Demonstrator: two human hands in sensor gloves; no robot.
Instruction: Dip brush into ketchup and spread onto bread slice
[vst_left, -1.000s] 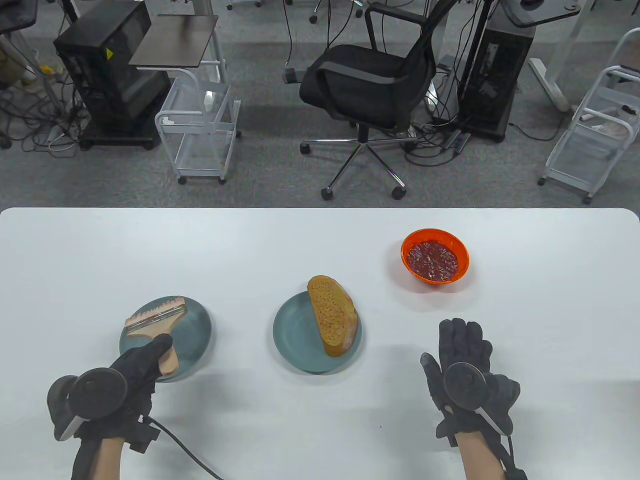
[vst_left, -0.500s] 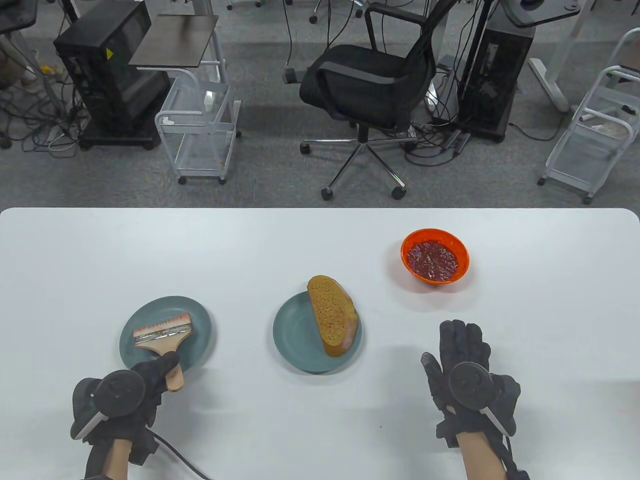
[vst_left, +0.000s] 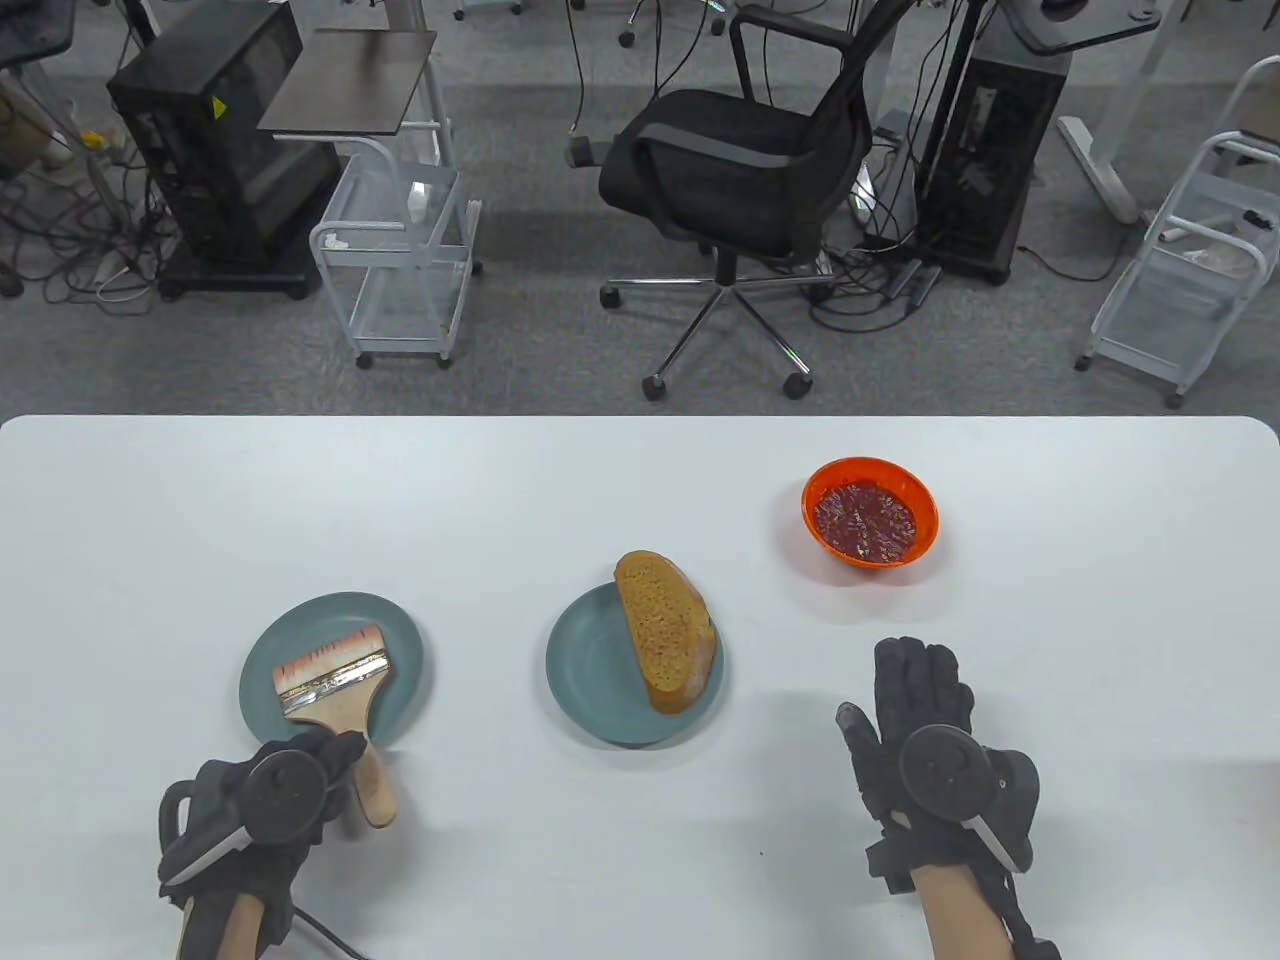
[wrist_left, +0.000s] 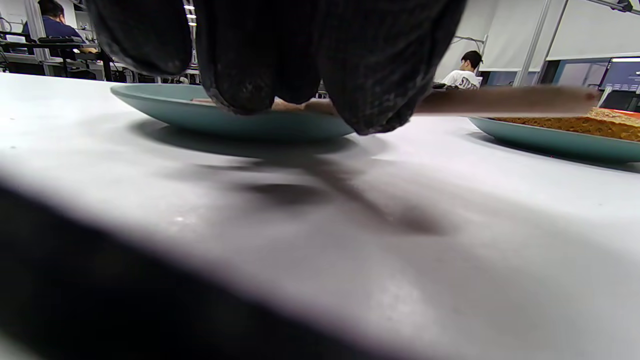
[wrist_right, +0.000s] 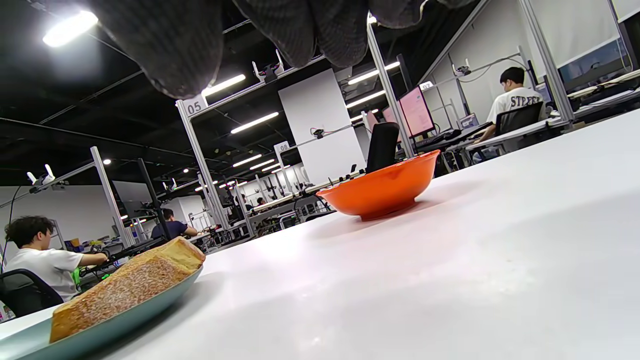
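Observation:
A wooden-handled brush lies with its reddish bristles on the left teal plate, its handle reaching off the near rim. My left hand grips the handle; in the left wrist view my fingers curl over the blurred handle. A bread slice lies on the middle teal plate. An orange bowl holds ketchup at the back right. My right hand rests flat and empty on the table, near the bowl and bread.
The white table has free surface around the plates and bowl. Beyond its far edge stand an office chair and wire carts on the floor.
My left hand has drawn back toward me and to the right with the brush. The brush head slid from the plate's far rim toward its middle and the handle swung outward. The right hand barely moved.

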